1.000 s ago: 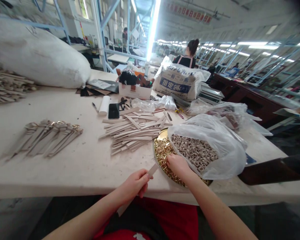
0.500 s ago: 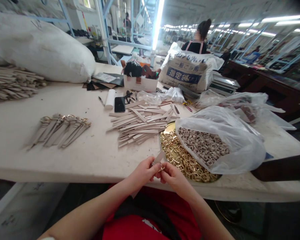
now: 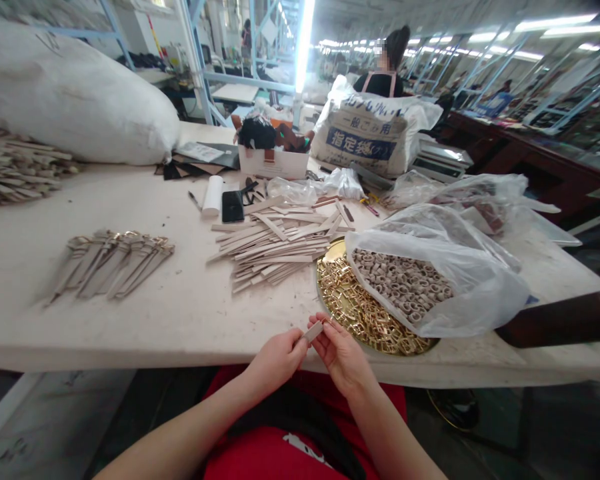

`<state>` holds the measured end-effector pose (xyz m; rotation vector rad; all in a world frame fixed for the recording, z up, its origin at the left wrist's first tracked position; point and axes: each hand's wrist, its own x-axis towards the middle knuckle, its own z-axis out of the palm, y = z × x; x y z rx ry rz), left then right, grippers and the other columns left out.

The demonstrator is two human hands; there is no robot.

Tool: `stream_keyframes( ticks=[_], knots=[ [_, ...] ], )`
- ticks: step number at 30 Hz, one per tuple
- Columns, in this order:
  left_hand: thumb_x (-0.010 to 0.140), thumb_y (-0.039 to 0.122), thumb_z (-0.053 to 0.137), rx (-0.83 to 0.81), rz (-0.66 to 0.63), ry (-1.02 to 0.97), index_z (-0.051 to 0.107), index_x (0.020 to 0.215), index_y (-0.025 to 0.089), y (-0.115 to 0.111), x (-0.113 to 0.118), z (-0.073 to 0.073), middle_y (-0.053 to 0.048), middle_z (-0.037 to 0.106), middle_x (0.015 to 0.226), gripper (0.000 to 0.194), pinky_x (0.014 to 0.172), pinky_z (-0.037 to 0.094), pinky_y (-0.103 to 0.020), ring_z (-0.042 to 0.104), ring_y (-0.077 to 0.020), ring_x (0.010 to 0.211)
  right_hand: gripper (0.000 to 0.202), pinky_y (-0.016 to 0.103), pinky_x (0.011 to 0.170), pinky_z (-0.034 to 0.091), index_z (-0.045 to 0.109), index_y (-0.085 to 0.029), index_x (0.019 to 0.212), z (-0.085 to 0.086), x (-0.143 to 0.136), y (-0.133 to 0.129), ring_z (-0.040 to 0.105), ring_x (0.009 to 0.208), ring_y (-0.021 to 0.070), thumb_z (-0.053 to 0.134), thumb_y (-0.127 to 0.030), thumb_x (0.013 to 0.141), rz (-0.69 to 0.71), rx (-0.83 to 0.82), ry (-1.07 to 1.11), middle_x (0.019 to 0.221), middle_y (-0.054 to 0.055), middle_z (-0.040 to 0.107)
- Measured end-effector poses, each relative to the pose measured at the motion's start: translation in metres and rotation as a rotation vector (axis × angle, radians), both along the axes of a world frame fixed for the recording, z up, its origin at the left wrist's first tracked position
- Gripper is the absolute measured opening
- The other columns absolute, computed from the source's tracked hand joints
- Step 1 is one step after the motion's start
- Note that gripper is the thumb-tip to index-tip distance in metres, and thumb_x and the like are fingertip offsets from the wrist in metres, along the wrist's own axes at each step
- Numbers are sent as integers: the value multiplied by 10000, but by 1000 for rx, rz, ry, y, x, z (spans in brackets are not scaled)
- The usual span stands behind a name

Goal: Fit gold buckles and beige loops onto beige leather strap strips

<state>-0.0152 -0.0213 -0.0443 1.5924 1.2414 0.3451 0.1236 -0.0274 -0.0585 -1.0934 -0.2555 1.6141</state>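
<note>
My left hand (image 3: 280,355) pinches a short beige strap (image 3: 313,332) above the table's front edge. At the strap's far end, my right hand (image 3: 344,357) has thumb and fingertips closed on a small gold buckle, mostly hidden by the fingers. Just beyond my right hand lies a round gold tray (image 3: 336,249) heaped with gold buckles (image 3: 367,313). A clear plastic bag (image 3: 480,280) of small beige loops (image 3: 405,283) rests partly over the tray. Loose beige straps (image 3: 280,247) are piled ahead of my hands.
On the left, straps fitted with buckles (image 3: 117,260) lie in a row. Behind them are a stack of strips (image 3: 20,170) and a big white sack (image 3: 80,100). A phone (image 3: 233,207), a white box (image 3: 273,164) and a printed bag (image 3: 370,137) stand farther back. Another person (image 3: 383,80) is beyond.
The strap has swung from steeply upright to a flatter slant, its end now at my right fingertips. My right hand has turned, with its fingers less curled. The view has shifted slightly.
</note>
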Motion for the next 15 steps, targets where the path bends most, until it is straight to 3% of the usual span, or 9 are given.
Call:
stream_keyframes(
  ticks=[7,15],
  knots=[
    [831,368,322,24,-23,94,489,660,178,5,-3,2,9,532,528,306,496,314,-231,483,-139,503,351,315,772,482,591,-223,1025,-3,-3,-6,628,857,174,633,-361,705,68,-3,-11,915,51,688],
    [853,434,280,-111,-14,-71,489,719,171,6,4,3,29,471,511,362,459,328,-221,449,-120,453,299,290,774,470,639,-204,945,-2,-15,-9,617,830,157,674,-320,672,7,32,-51,866,35,688]
  ],
)
